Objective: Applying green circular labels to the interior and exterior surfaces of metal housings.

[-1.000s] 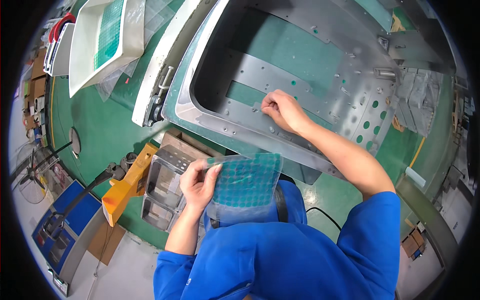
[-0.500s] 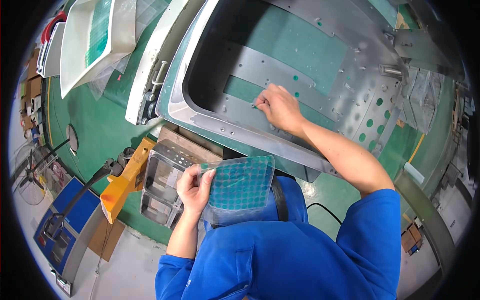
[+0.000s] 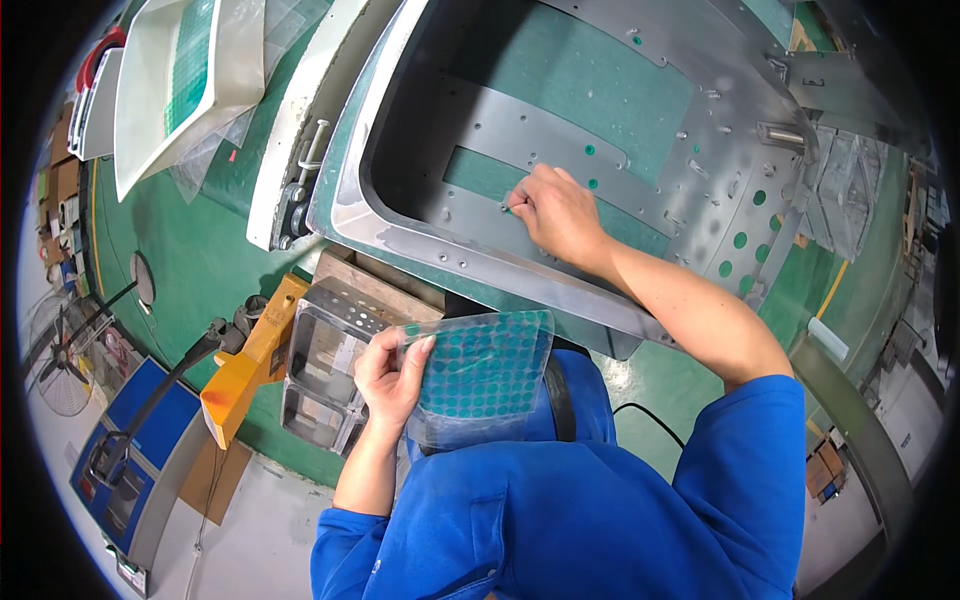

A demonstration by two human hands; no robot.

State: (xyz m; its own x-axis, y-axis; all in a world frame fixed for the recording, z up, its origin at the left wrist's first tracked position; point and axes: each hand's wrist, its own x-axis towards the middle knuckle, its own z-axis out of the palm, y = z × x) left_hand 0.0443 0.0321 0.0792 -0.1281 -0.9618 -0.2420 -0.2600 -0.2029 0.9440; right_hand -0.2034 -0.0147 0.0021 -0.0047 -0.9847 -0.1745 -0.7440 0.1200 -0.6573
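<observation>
My left hand is closed on the edge of a clear plastic sheet of round green stickers, thumb on top, held in front of my body. Inside a large grey metal housing, my right hand is closed in a pinch at the inner panel. Its fingertips are at a small stud there; whatever is between them is too small to make out. A few green dots sit on the panel beyond this hand. More round green spots show along the housing's right wall.
A white bin holding green sticker sheets stands at the far left. Below the housing are a yellow pallet-jack part and an open metal box. A black cable lies on the floor near my right arm.
The whole view has shifted slightly. My right hand stays pinched at nearly the same spot on the panel, and my left hand still holds the sticker sheet.
</observation>
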